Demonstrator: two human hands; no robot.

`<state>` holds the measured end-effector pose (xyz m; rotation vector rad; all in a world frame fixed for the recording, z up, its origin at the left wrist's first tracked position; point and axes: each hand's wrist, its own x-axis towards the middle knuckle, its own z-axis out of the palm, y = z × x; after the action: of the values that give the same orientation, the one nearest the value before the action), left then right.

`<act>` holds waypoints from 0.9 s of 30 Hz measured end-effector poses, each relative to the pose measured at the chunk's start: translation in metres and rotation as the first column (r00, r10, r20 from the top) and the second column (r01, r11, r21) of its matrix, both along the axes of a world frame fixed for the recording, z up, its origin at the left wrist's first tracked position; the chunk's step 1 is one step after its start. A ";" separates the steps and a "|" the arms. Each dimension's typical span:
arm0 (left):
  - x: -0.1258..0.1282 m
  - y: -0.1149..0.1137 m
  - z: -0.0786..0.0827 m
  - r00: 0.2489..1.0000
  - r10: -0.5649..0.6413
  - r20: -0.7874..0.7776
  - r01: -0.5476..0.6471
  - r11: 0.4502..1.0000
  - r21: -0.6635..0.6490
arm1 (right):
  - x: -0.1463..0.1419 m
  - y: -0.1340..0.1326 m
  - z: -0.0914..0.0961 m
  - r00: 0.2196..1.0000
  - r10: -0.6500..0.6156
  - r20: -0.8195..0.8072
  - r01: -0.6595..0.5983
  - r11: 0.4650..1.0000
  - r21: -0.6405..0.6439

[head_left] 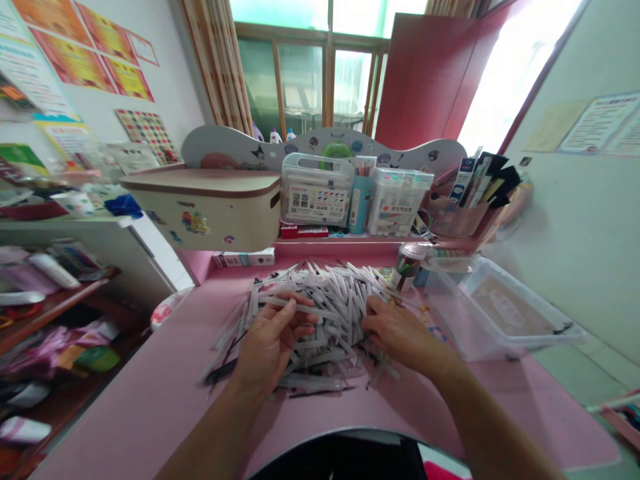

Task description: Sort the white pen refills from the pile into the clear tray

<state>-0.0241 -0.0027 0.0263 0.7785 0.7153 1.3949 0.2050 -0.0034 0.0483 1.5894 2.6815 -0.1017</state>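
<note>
A large heap of slim translucent white plastic tubes (345,303), mixed with thin black pieces, is spread over the pink desk. My left hand (270,340) is over the heap's left side, with a translucent tube (293,305) pinched between thumb and fingers. On the heap's right side, my right hand (395,330) is closed, its fingers curled down among the tubes. A thin black stick (364,340) shows close below those fingertips; whether they hold it is hidden. Some black sticks (225,368) lie at the heap's left front edge.
A clear plastic box (505,340) stands at the desk's right. Behind the heap are a lidded jar of pens (409,267) and a raised shelf with a beige lidded bin (215,213), a marker case (317,193) and a pen holder (460,210).
</note>
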 end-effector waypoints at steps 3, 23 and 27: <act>0.001 0.000 -0.003 1.000 -0.015 -0.012 0.015 1.000 -0.003 | 0.002 0.001 -0.004 0.999 0.011 -0.051 -0.010 1.000 0.024; 0.004 0.001 0.001 0.999 0.032 -0.009 -0.032 0.999 0.005 | 0.017 0.036 -0.028 -0.074 -0.457 -0.887 -0.114 0.887 -0.447; 0.004 0.001 0.001 1.000 0.022 0.014 -0.022 1.000 -0.018 | 0.007 0.032 -0.030 -0.253 -0.495 -0.831 -0.232 0.865 -0.445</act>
<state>-0.0201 -0.0018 0.0273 0.7480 0.7265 1.4110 0.2121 0.0282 0.0179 1.8614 2.2133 -3.1972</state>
